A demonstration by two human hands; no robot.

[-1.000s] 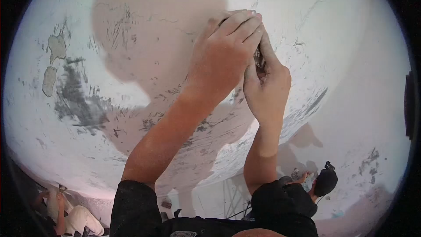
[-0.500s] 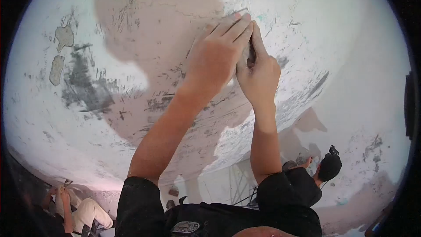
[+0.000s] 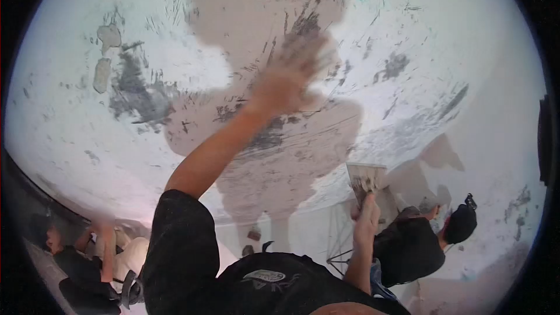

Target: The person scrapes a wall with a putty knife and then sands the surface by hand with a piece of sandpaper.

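Observation:
My left hand (image 3: 289,81) is raised against the white, scuffed wall (image 3: 204,64), over a dark grey smeared patch. Motion blurs its fingers, but they look stretched out, with nothing visible in them. Lower down on the right, my right hand (image 3: 366,221) is wrapped around the handle of a putty knife (image 3: 366,176). The knife's wide, pale blade points up and has grey residue on it. It is held apart from my left hand, below the marked area of the wall.
A person in black (image 3: 414,248) with a dark cap works close by on my right. Another person (image 3: 87,262) sits at the lower left. Bare grey patches (image 3: 102,76) and dark smears (image 3: 137,90) mark the wall's left side. A small brownish block (image 3: 254,233) lies below.
My right hand has come down from the wall with the putty knife. My left hand, earlier pressed flat over the knife, has shifted slightly down and now moves on the wall alone.

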